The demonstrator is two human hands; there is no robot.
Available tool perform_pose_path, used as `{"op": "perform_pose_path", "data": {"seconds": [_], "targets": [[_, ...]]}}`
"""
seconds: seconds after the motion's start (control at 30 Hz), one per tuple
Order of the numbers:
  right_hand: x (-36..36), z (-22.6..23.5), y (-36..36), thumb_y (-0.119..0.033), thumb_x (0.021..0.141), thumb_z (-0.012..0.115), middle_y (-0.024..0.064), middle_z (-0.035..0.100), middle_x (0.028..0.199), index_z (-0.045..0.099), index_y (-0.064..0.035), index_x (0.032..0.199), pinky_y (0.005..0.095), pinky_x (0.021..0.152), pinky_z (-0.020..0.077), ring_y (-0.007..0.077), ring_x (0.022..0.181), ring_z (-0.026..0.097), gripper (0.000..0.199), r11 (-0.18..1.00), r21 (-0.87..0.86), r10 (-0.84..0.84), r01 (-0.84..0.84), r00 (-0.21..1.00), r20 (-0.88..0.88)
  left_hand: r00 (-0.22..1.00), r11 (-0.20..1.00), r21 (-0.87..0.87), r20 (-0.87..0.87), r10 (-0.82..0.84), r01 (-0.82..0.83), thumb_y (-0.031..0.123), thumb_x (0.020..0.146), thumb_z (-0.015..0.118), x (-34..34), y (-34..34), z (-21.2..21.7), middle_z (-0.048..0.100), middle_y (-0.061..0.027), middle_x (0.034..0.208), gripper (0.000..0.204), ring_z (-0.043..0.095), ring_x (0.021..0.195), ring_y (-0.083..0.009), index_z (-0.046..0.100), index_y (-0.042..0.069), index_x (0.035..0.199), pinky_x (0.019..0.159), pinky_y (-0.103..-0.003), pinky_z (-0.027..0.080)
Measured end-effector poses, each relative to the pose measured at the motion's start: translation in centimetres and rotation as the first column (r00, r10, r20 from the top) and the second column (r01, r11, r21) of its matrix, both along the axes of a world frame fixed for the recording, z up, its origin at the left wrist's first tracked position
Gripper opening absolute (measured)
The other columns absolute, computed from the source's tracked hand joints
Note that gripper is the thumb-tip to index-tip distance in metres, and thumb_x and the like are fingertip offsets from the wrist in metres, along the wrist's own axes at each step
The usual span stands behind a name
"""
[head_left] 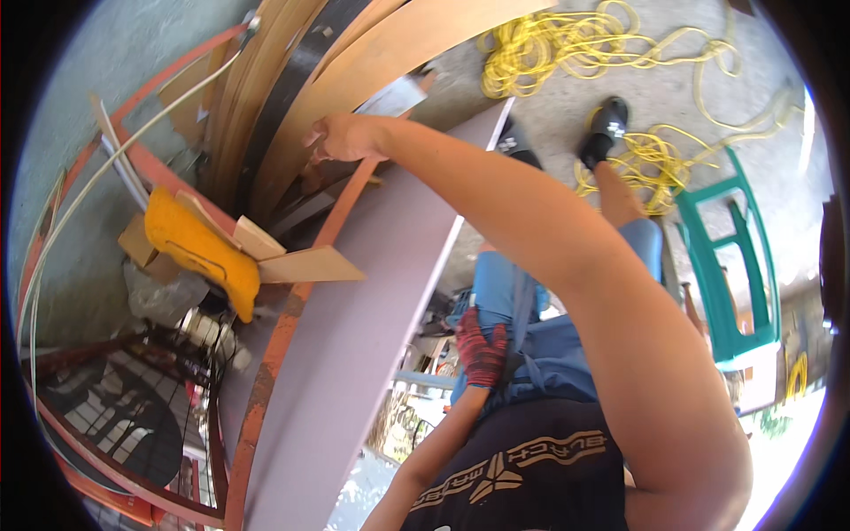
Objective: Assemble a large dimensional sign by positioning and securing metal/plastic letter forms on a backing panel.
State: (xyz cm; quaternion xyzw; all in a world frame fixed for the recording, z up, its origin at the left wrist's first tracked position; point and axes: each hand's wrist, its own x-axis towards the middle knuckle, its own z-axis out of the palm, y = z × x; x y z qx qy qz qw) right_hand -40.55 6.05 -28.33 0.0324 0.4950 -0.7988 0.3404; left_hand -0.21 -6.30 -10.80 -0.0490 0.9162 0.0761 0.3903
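My bare right arm reaches across to the upper left. At its end my right hand (347,139) has its fingers curled in beside the edge of a tan wooden sheet (354,93); whether anything is inside them is hidden. Below it runs a rusty orange metal bar (276,350) of a frame. My left hand (481,348), in a red and black knitted glove, rests against the blue cloth (553,354) over my lap, its fingers stretched out and somewhat apart.
A long pale mauve panel (354,292) lies along the frame. Small wood offcuts (310,265) and a yellow-orange piece (199,248) rest there. Coiled yellow rope (531,53) spreads over the concrete floor. A green plastic stool (753,239) stands at the right. A metal-framed fan-like thing (111,425) is lower left.
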Motion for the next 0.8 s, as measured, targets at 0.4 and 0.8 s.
{"op": "perform_pose_path", "data": {"seconds": [0.4, 0.8], "targets": [[32.0, 7.2, 26.8, -0.016, 0.084, 0.069, 0.0105, 0.072, 0.093, 0.069, 0.0024, 0.117, 0.0320, 0.073, 0.0531, 0.0177, 0.083, 0.066, 0.038, 0.726, 0.544, -0.666, 0.420, 0.629, 0.402, 0.996, 0.979, 0.188, 0.015, -0.083, 0.079, 0.034, 0.087, 0.070, -4.0, 1.3, 2.6, 0.061, -0.0246, 0.125, 0.056, 0.055, 0.118, -0.0435, 0.056, 0.002, 0.131, 0.103, -0.049, 0.043], [60.5, 21.6, 26.2, -0.017, 0.076, 0.063, 0.0132, 0.076, 0.092, 0.077, -0.0113, 0.098, 0.0392, 0.080, 0.0570, 0.0278, 0.087, 0.073, 0.027, 0.315, 0.917, -0.911, 0.246, 0.350, 0.220, 0.906, 0.705, 0.629, 0.004, -0.424, 0.327, 0.025, 0.095, 0.064, -18.5, 9.9, -1.4, 0.064, -0.0199, 0.118, 0.039, 0.061, 0.112, -0.0322, 0.060, 0.003, 0.126, 0.100, -0.037, 0.046]]}}
